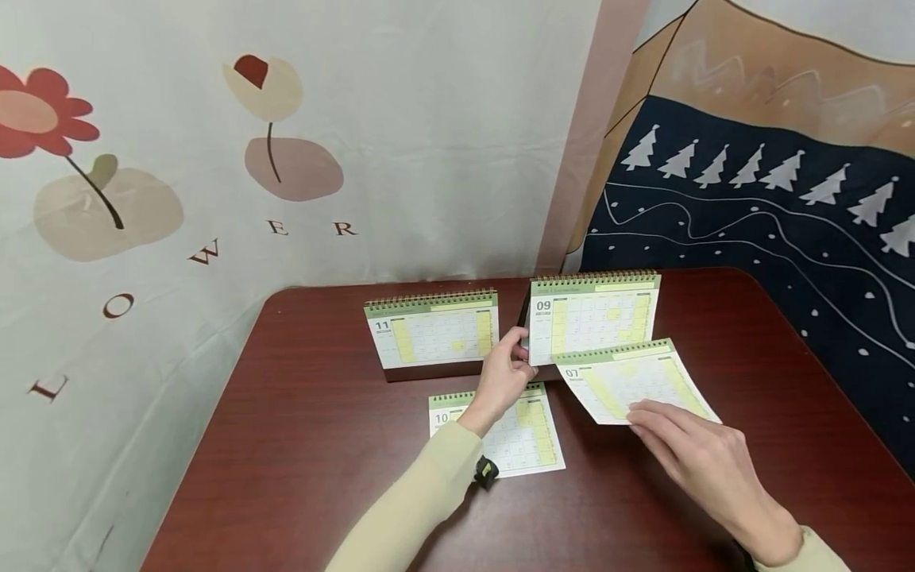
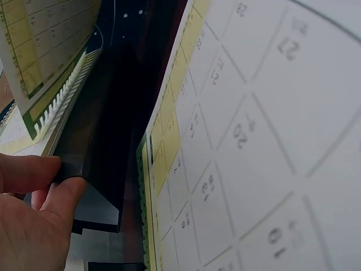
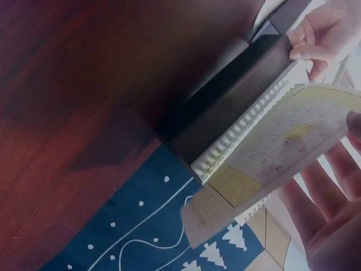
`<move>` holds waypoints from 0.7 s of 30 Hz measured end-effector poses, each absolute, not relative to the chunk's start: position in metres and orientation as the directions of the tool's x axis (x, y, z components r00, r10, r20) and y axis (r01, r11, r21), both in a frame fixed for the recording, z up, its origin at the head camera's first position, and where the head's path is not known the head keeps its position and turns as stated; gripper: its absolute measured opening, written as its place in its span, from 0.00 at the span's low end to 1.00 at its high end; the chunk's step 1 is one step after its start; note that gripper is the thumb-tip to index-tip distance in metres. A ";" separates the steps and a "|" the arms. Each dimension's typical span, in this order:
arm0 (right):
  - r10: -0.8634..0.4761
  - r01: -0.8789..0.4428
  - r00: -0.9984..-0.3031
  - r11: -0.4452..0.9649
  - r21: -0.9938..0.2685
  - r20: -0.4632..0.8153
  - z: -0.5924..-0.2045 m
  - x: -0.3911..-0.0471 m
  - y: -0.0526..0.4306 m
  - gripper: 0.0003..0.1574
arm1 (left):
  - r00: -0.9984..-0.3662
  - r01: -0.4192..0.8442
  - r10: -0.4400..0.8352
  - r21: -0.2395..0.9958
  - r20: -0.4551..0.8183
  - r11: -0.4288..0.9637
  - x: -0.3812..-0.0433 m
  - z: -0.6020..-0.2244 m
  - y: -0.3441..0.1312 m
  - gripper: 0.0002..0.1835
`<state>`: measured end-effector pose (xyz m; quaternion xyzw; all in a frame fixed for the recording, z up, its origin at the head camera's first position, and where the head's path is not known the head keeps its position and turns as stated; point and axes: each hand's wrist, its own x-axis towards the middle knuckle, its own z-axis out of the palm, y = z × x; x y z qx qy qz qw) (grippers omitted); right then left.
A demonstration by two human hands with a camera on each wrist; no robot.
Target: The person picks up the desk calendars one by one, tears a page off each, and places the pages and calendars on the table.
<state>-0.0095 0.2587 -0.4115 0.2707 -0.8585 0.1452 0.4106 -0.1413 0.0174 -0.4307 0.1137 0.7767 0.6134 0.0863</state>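
My left hand (image 1: 498, 380) holds the left edge of a spiral-bound desk calendar (image 1: 596, 318) showing 09, which stands upright toward the back of the table. The left wrist view shows thumb and fingers pinching the corner of its dark stand (image 2: 93, 141). Lower down, my right hand (image 1: 704, 461) pinches the bottom edge of a loose calendar page (image 1: 629, 385) marked 07. That page is tilted in front of the 09 calendar's lower part, its punched green top edge overlapping it. Under my left forearm lies another loose page (image 1: 529, 445), marked 10, flat on the table.
A second desk calendar (image 1: 432, 338) showing 11 stands left of the 09 one. Both are on a dark reddish wooden table (image 1: 300, 461). A pale curtain with printed flowers (image 1: 443, 159) and a dark cloth with white trees (image 1: 715, 214) hang behind it.
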 end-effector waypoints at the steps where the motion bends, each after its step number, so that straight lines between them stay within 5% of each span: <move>1: -0.353 -0.586 -0.523 0.810 -0.026 0.776 -0.413 -0.009 0.258 0.22 | -0.960 0.068 0.282 0.973 0.003 0.221 -0.141 -0.431 0.017 0.29; 21: -0.471 -0.625 -0.655 0.777 -0.074 0.590 -0.433 -0.007 0.262 0.24 | -0.961 0.059 0.277 0.963 -0.016 0.263 -0.142 -0.430 0.018 0.30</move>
